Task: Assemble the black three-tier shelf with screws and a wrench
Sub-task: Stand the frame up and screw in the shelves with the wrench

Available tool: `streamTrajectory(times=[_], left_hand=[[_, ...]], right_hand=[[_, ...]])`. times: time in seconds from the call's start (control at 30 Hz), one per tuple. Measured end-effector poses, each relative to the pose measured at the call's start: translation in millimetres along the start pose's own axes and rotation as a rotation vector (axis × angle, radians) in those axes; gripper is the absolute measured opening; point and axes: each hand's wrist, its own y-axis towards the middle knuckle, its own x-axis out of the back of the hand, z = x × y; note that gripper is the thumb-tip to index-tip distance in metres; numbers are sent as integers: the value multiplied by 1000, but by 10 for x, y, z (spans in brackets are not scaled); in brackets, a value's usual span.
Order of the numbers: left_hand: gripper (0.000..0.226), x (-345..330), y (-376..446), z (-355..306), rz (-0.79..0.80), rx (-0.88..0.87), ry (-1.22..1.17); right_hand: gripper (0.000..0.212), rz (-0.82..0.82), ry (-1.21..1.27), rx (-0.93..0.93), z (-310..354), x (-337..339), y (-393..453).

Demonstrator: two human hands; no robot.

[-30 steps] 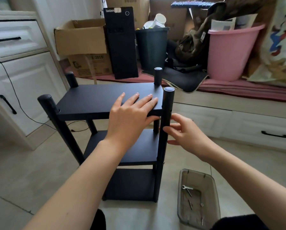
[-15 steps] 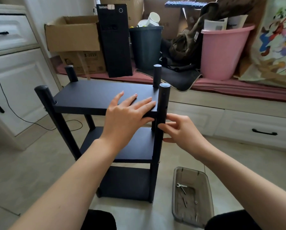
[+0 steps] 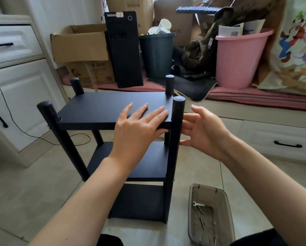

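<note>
Since a second ago my right hand (image 3: 206,131) has released the front post (image 3: 175,139), fingers spread just beside it; left hand (image 3: 139,125) lies flat, grasping nothing, at the top shelf (image 3: 99,110) edge

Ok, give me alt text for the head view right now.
A left hand lies flat on the top board of an upright black three-tier shelf while the open right hand is beside its front right post. A grey plastic tray with a small metal wrench sits on the floor.
</note>
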Motion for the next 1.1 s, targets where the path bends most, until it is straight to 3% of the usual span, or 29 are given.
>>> streamTrajectory(times=[0.1, 0.23, 0.33, 0.47, 0.7, 0.97, 1.1], left_hand=[[39, -5, -3, -4, -11, 1, -9], [39, 8, 3, -21, -22, 8, -15], [38, -1, -3, -22, -30, 11, -22], [38, -14, 3, -6, -59, 7, -9], [37, -18, 4, 11, -74, -2, -4], [36, -20, 17, 16, -73, -12, 20], [36, -34, 39, 10, -66, -6, 28]], right_hand=[[75, -29, -44, -132, 155, -109, 188], [101, -67, 94, -246, 539, -195, 551], [116, -154, -76, -332, 753, -244, 730], [112, -173, -305, -346, 840, -294, 866], [98, -195, -381, -301, 807, -255, 1013], [84, -255, -319, -159, 637, -255, 951], [102, -114, -148, -134, 282, -180, 644]])
